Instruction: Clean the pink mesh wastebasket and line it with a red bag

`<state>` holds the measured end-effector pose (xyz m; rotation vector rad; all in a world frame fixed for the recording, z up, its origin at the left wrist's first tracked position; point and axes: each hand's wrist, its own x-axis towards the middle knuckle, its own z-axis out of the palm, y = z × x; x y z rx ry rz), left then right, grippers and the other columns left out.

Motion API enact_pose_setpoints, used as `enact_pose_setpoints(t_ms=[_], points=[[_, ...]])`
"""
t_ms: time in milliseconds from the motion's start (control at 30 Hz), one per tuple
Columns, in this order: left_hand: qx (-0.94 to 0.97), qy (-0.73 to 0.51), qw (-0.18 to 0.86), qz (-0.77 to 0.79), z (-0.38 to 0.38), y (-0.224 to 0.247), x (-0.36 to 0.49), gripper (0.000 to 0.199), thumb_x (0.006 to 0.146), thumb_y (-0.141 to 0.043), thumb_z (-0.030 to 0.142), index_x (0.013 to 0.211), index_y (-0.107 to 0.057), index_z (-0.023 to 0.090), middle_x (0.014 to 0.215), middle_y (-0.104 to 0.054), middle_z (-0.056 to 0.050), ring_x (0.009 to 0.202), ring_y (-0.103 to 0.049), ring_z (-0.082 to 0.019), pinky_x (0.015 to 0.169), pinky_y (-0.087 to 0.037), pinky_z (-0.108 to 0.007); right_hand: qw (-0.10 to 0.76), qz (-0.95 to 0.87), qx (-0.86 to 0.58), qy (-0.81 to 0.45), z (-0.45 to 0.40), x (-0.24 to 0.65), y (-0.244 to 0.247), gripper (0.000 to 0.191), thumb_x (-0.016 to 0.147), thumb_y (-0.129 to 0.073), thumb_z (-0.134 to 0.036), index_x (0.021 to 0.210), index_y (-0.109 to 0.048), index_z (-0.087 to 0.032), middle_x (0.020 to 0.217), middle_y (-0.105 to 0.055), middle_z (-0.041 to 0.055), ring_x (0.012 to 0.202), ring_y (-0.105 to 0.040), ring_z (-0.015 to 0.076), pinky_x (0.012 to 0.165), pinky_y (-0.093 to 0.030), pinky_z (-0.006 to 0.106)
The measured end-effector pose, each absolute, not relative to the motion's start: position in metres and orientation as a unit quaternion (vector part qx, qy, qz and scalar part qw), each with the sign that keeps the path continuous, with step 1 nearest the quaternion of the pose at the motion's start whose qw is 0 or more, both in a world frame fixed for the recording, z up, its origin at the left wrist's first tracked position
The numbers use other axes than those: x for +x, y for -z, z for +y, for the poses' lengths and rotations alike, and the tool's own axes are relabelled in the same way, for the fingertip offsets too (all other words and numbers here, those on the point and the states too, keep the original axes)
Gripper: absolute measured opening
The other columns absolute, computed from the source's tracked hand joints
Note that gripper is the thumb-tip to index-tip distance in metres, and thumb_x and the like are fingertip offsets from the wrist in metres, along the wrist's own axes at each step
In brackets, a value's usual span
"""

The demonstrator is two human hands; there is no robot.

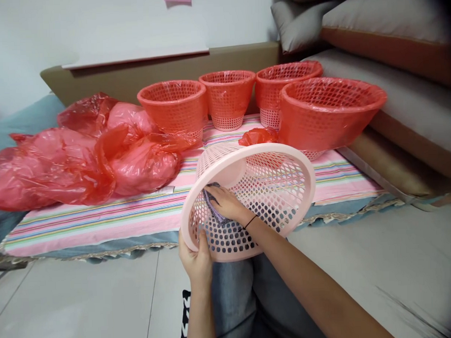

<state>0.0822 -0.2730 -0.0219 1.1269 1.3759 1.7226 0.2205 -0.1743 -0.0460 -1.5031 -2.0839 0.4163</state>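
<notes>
A pale pink plastic basket (310, 185) with holes in its wall lies tilted over my knees, its mouth facing me. My left hand (196, 259) grips its rim at the lower left, thumb on the inner side and fingers mostly hidden behind. Inside the basket, my right hand (226, 202) presses a dark greyish-purple cloth (215, 211) against the left inner wall. The fingers of that hand rest over the cloth, and a thin black band circles the wrist.
Several pink baskets lined with red plastic bags, such as the near right one (327, 121), stand on a striped cloth (101, 222). Filled red bags (55, 165) lie at left. A small crumpled red bag (258, 136) sits behind my basket. Stacked cushions (396, 84) rise at right.
</notes>
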Motion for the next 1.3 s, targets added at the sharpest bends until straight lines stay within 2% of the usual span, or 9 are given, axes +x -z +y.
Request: enact_pose_setpoints(t_ms=[167, 300, 433, 667, 767, 900, 1033, 1200, 1300], points=[[0.435, -0.643, 0.318, 0.545, -0.274, 0.024, 0.08, 0.039, 0.076, -0.074, 0.032, 0.112, -0.067, 0.018, 0.105, -0.073, -0.008, 0.098, -0.07, -0.023, 0.097, -0.053, -0.039, 0.286, -0.725, -0.599, -0.186, -0.163, 0.217, 0.039, 0.061, 0.082, -0.057, -0.026, 0.14, -0.04, -0.014, 0.13, -0.058, 0.0145, 0.118, -0.053, 0.0272, 0.101, -0.044, 0.044], [0.444, -0.635, 0.319, 0.546, -0.274, 0.023, 0.08, 0.037, 0.077, -0.073, 0.034, 0.111, -0.067, 0.019, 0.106, -0.073, -0.008, 0.099, -0.07, -0.023, 0.096, -0.053, -0.039, 0.286, -0.721, -0.6, -0.198, -0.16, 0.213, 0.037, 0.061, 0.08, -0.059, -0.025, 0.139, -0.044, -0.023, 0.136, -0.054, 0.0107, 0.124, -0.048, 0.0289, 0.103, -0.041, 0.048], [0.443, -0.637, 0.322, 0.542, -0.274, 0.023, 0.082, 0.038, 0.078, -0.073, 0.034, 0.112, -0.066, 0.019, 0.108, -0.073, -0.008, 0.102, -0.069, -0.023, 0.098, -0.052, -0.039, 0.275, -0.724, -0.598, -0.208, -0.165, 0.211, 0.041, 0.055, 0.088, -0.049, -0.024, 0.142, -0.044, -0.033, 0.147, -0.047, 0.0058, 0.131, -0.04, 0.0314, 0.106, -0.034, 0.055], [0.446, -0.627, 0.318, 0.554, -0.275, 0.021, 0.082, 0.04, 0.078, -0.073, 0.038, 0.113, -0.067, 0.018, 0.108, -0.073, -0.009, 0.102, -0.07, -0.025, 0.098, -0.052, -0.04, 0.264, -0.718, -0.603, -0.228, -0.166, 0.21, 0.049, 0.057, 0.094, -0.047, -0.039, 0.149, -0.035, -0.033, 0.154, -0.041, 0.0034, 0.139, -0.028, 0.0335, 0.111, -0.025, 0.059], [0.444, -0.627, 0.318, 0.555, -0.274, 0.022, 0.082, 0.04, 0.078, -0.073, 0.036, 0.112, -0.067, 0.018, 0.108, -0.073, -0.009, 0.101, -0.07, -0.025, 0.097, -0.053, -0.041, 0.264, -0.711, -0.608, -0.236, -0.165, 0.211, 0.05, 0.062, 0.094, -0.047, -0.041, 0.152, -0.029, -0.031, 0.155, -0.039, 0.0033, 0.141, -0.025, 0.0335, 0.112, -0.025, 0.058], [0.442, -0.638, 0.333, 0.536, -0.274, 0.023, 0.083, 0.04, 0.078, -0.073, 0.033, 0.115, -0.066, 0.018, 0.112, -0.072, -0.01, 0.107, -0.068, -0.024, 0.101, -0.051, -0.04, 0.256, -0.712, -0.607, -0.245, -0.165, 0.211, 0.048, 0.06, 0.093, -0.049, -0.038, 0.151, -0.032, -0.034, 0.156, -0.038, 0.0009, 0.142, -0.024, 0.0356, 0.11, -0.025, 0.062], [0.439, -0.642, 0.343, 0.527, -0.275, 0.023, 0.083, 0.046, 0.079, -0.072, 0.034, 0.122, -0.062, 0.019, 0.122, -0.068, -0.011, 0.116, -0.064, -0.025, 0.106, -0.047, -0.04, 0.248, -0.72, -0.6, -0.246, -0.168, 0.213, 0.043, 0.063, 0.089, -0.056, -0.036, 0.149, -0.036, -0.036, 0.158, -0.034, 0.0014, 0.143, -0.025, 0.0344, 0.112, -0.026, 0.058], [0.422, -0.646, 0.321, 0.549, -0.276, 0.021, 0.084, 0.038, 0.076, -0.074, 0.034, 0.11, -0.066, 0.018, 0.109, -0.072, -0.009, 0.108, -0.068, -0.024, 0.102, -0.05, -0.04, 0.248, -0.73, -0.588, -0.245, -0.175, 0.22, 0.039, 0.072, 0.084, -0.062, -0.034, 0.15, -0.034, -0.033, 0.16, -0.03, 0.0019, 0.145, -0.026, 0.0311, 0.114, -0.029, 0.052], [0.422, -0.649, 0.314, 0.549, -0.275, 0.022, 0.084, 0.039, 0.075, -0.074, 0.034, 0.109, -0.066, 0.018, 0.109, -0.072, -0.009, 0.107, -0.068, -0.025, 0.102, -0.05, -0.041, 0.252, -0.734, -0.581, -0.243, -0.183, 0.222, 0.035, 0.075, 0.08, -0.065, -0.03, 0.15, -0.036, -0.032, 0.157, -0.035, 0.0026, 0.143, -0.033, 0.0304, 0.113, -0.033, 0.05]])
